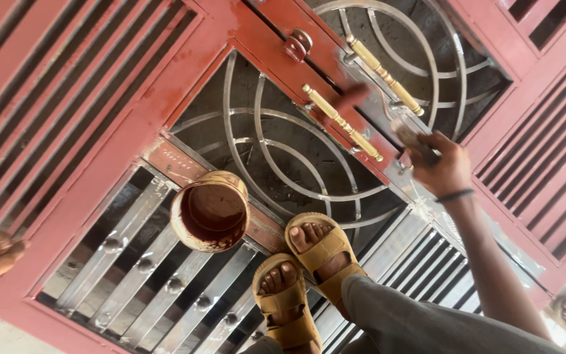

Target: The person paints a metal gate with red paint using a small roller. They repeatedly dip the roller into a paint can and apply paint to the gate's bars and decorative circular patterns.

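Right hand (pixel 441 167) (arm outstretched) grips paintbrush (pixel 406 133) over gate (pixel 132 141).

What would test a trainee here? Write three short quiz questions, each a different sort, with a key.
1. True or false: the right hand holds a paintbrush.
2. The paint can holds paint of which colour: A blue, B dark red, C white?
3. What does the person stand on?

Key: 1 true. 2 B. 3 A metal gate lying flat, partly painted red, under tan sandals.
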